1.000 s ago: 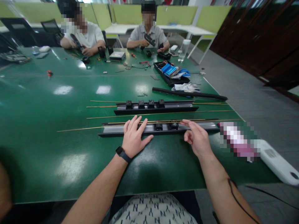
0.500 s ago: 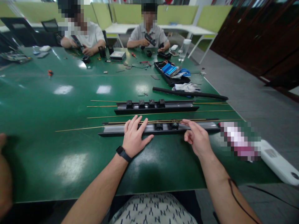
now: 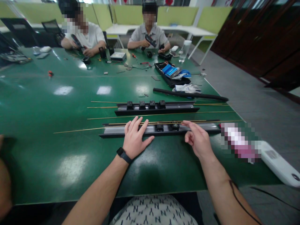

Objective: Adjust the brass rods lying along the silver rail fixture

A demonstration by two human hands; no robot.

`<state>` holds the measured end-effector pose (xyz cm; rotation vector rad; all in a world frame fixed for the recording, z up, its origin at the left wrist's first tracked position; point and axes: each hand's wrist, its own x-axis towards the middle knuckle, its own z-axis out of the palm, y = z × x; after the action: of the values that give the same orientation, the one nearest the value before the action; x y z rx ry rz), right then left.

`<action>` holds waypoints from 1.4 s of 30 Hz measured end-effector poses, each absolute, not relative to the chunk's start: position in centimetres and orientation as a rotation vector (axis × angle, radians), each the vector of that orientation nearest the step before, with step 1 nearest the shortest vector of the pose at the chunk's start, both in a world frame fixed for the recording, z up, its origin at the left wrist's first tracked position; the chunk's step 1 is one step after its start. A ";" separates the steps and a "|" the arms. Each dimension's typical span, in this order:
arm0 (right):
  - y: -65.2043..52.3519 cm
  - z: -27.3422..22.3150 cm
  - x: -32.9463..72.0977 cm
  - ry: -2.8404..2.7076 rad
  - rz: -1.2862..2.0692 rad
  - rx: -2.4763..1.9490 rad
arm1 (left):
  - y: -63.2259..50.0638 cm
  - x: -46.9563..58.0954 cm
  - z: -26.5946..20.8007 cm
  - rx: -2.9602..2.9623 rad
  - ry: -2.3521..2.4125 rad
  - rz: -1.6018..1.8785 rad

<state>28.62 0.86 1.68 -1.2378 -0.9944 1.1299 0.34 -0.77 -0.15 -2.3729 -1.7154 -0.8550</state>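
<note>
A thin gold-coloured rod [image 3: 79, 130] lies along the near black rail [image 3: 112, 135] at the centre of the frame, its left end jutting past the rail onto a green table [image 3: 42, 106]. The rod passes beneath or against the spread fingers of the left hand [image 3: 136, 139], just left of centre; whether the palm touches the rail cannot be told. That hand is wide open, thumb out to the right, with nothing visibly gripped. Right of centre, the right hand [image 3: 198, 137] reaches its foremost fingertips to the rod's line at the rail's far edge, the lower fingers curled in; whether it pinches the rod cannot be made out. Between the hands, two dark blocks [image 3: 167, 126] sit in the rail. A dark watch [image 3: 123, 155] circles the left wrist.

Just above in the frame, a separate rod [image 3: 105, 117] lies below a second rail [image 3: 157, 111] carrying four blocks [image 3: 142, 105]. Toward the upper right, a long black strip [image 3: 191, 94] lies beside white gloves [image 3: 187, 87], near a black tray [image 3: 172, 82] of blue items. At right, a white device [image 3: 278, 162] lies at an angle. At upper left and top centre, two co-workers sit across the table, each handling a dark tool [image 3: 150, 40].
</note>
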 end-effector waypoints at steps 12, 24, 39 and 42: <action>0.9 1.8 28.7 -0.981 1.125 -1.238 | -0.8 0.4 -0.1 -2.374 -1.716 -0.848; 1.0 1.7 28.8 -0.965 1.126 -1.220 | -0.8 0.3 -0.2 -2.378 -1.712 -0.865; 1.0 1.9 28.7 -0.965 1.107 -1.236 | -0.7 0.3 -0.3 -2.367 -1.697 -0.863; 1.0 1.9 28.6 -0.972 1.128 -1.231 | -0.7 0.3 -0.3 -2.365 -1.698 -0.855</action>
<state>28.58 0.98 1.87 -1.2312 -0.9724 1.1277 0.28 -0.68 -0.27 -2.3649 -1.6976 -0.8548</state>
